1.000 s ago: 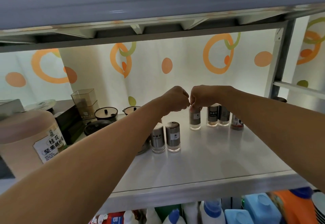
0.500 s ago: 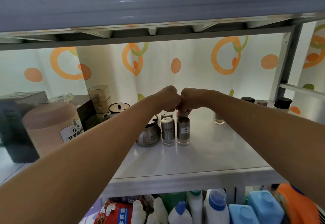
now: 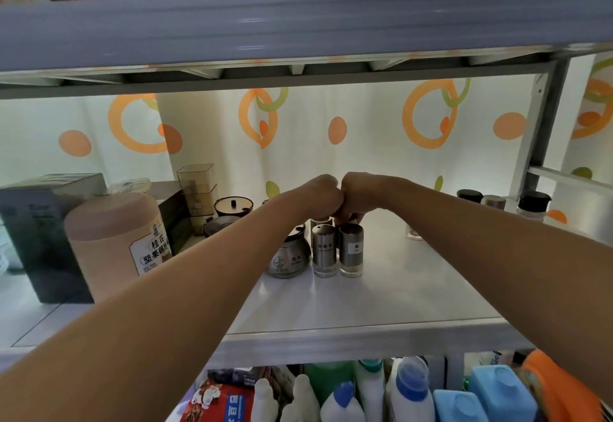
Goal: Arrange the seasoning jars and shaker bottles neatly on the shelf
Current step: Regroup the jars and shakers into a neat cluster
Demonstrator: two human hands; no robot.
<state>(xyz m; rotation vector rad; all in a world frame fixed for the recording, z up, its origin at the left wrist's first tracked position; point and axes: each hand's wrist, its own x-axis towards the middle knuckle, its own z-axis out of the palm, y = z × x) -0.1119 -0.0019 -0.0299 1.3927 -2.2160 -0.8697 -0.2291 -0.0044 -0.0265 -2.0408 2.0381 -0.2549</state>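
On the white shelf [image 3: 381, 302] two steel shaker bottles [image 3: 324, 250] [image 3: 351, 249] stand side by side next to a round steel seasoning pot [image 3: 288, 259]. Just behind them my left hand [image 3: 316, 197] and my right hand [image 3: 363, 192] are curled into fists, knuckles touching. My left hand holds the top of a rear shaker [image 3: 320, 221]. The fingers of my right hand pinch the top of another rear shaker [image 3: 346, 220], mostly hidden. A clear jar [image 3: 413, 233] stands alone to the right. Dark-capped jars [image 3: 469, 195] [image 3: 534, 204] sit at the far right back.
At the left stand a pink canister [image 3: 112, 239], a dark box [image 3: 39, 232], a clear stacked container [image 3: 195, 189] and black-lidded pots [image 3: 233, 206]. The upper shelf [image 3: 298, 23] hangs low overhead. Cleaning bottles [image 3: 411, 391] fill the level below.
Both hands moved left from the right-hand group of jars, my right hand carrying a shaker, to just behind the two front shakers. In the last half second they barely moved.
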